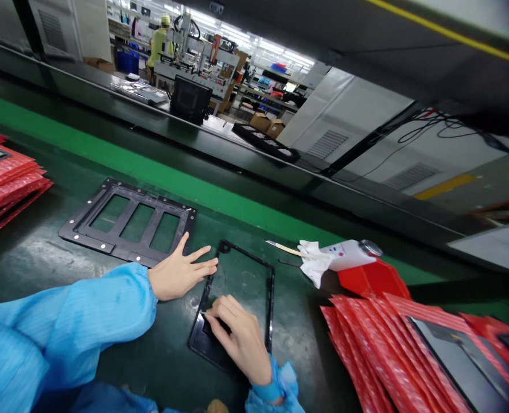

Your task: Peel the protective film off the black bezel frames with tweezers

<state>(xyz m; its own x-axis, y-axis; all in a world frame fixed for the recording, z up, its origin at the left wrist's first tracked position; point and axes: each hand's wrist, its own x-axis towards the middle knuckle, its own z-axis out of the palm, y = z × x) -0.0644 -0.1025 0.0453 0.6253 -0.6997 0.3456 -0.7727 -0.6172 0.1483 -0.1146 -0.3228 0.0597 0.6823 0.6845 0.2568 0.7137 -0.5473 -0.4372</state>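
Note:
A thin black rectangular frame (272, 292) lies flat on the dark green table in front of me. My left hand (180, 272), fingers stretched out flat, presses on the frame's upper left edge. My right hand (237, 335) rests on the frame's lower left corner with thumb and forefinger pinched together on something small that I cannot make out. Both arms wear blue sleeves.
A larger black fixture plate (127, 221) with three windows lies to the left. Red bubble bags (8, 178) are stacked at far left, more red bags holding panels (409, 350) at right. A white cloth (314, 261), a stick and a white bottle (351, 254) lie beyond. A person stands far behind.

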